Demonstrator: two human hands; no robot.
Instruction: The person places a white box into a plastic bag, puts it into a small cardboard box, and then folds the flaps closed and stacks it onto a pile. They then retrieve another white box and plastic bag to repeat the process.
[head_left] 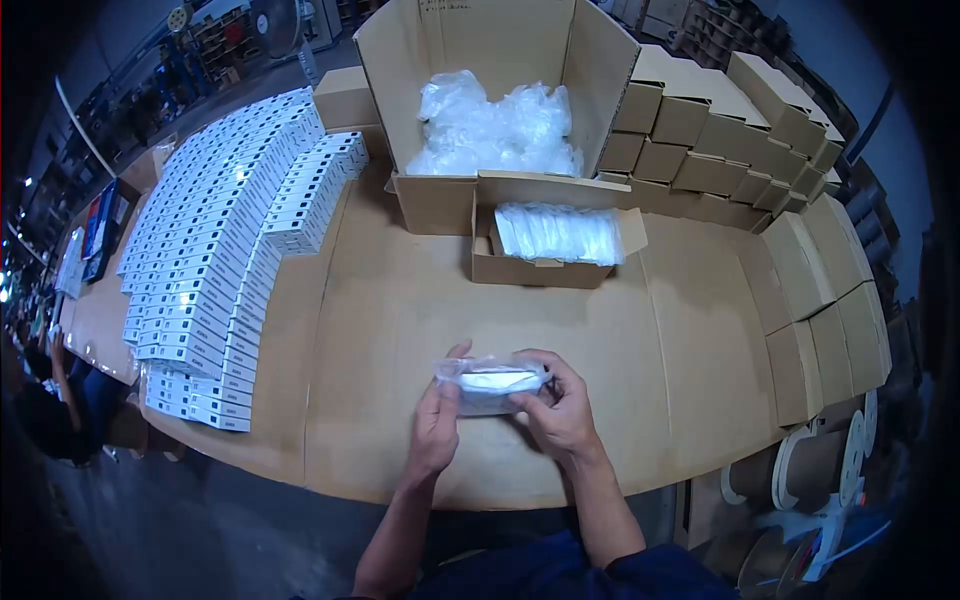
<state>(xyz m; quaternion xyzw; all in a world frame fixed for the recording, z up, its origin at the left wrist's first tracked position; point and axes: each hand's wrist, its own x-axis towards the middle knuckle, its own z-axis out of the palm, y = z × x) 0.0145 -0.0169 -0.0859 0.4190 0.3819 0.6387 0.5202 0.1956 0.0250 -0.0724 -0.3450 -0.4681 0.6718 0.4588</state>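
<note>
Hands: a small white item in a clear plastic bag (pixel 490 383) is held between both; the left hand (pixel 437 420) is curled on its left end, the right hand (pixel 560 405) pinches its right end with fingertips on the wrap.
Item held: it is kept just above the near middle of the desk (pixel 400 330), touching nothing but the hands; whether the bag is being opened or closed cannot be told.
Supply, far centre: a small open carton (pixel 545 262) is seen filled with a row of like bagged pieces, and behind it a large open carton (pixel 440 60) holds a heap of clear bags (pixel 495 130).
Done, judged: long rows of white printed boxes (pixel 215 230) are laid out at the left, which suggests many units already packed.
Left, judged: plain brown boxes (pixel 740 130) are stacked at the far right and right edge, and the cartons are far from emptied, so much appears to remain.
Surroundings: cardboard spools (pixel 820 465) are seen near right; another person (pixel 60 400) is at the near left.
</note>
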